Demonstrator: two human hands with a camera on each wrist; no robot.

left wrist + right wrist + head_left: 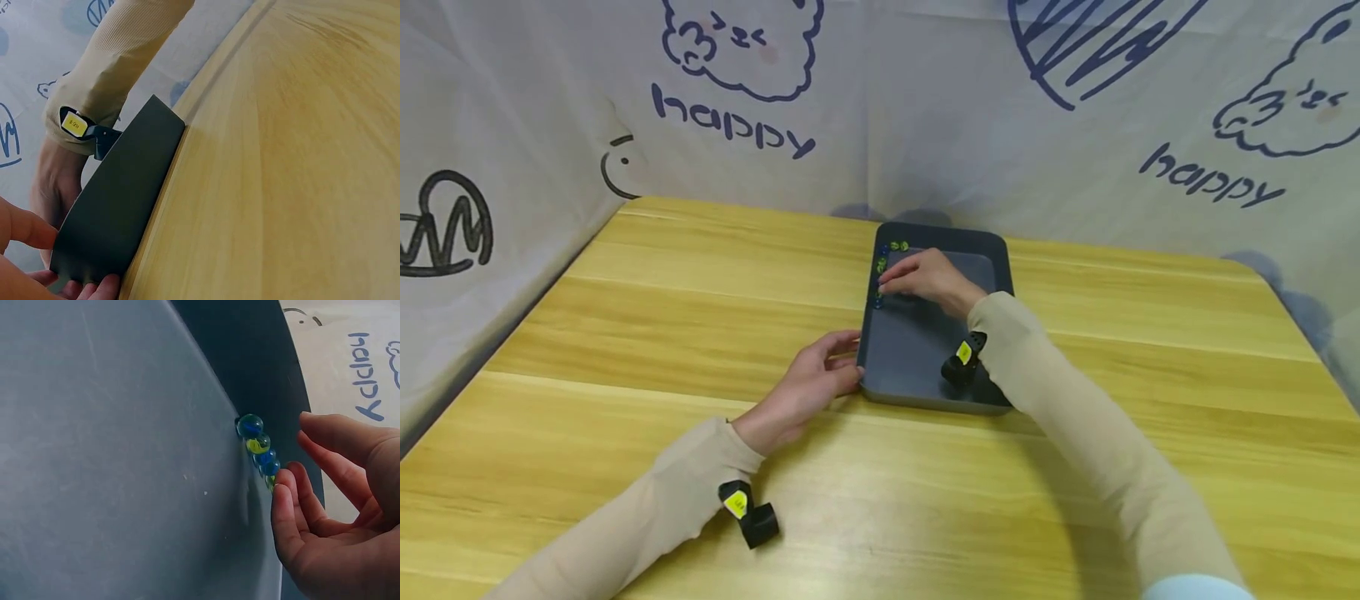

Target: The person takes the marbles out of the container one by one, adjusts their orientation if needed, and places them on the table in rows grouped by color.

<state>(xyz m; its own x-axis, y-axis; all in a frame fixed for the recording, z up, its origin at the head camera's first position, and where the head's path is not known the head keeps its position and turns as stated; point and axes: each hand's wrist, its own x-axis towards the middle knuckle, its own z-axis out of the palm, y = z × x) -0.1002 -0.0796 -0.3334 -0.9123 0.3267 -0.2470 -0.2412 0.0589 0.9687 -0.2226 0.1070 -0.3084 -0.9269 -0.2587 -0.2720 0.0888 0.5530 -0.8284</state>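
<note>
A deep dark-grey tray (917, 350) lies on the table, and my left hand (808, 379) holds its near left corner. In the left wrist view, the thumb (37, 231) is at the tray's rim, with other fingertips (107, 285) low against its wall. My right hand (928, 279) reaches over the tray to its left wall. Glass marbles (250, 426) with blue and yellow-green swirls line up along that wall. In the right wrist view, the fingertips (284, 478) are right at the end of the row, thumb and fingers apart, with no marble visible between them.
More marbles (898, 246) sit at the tray's far left corner. The wooden table (700, 317) extends around the tray. Behind it hangs a white cloth (910, 108) with drawings and lettering. Each sleeve carries a small black wrist camera (758, 525).
</note>
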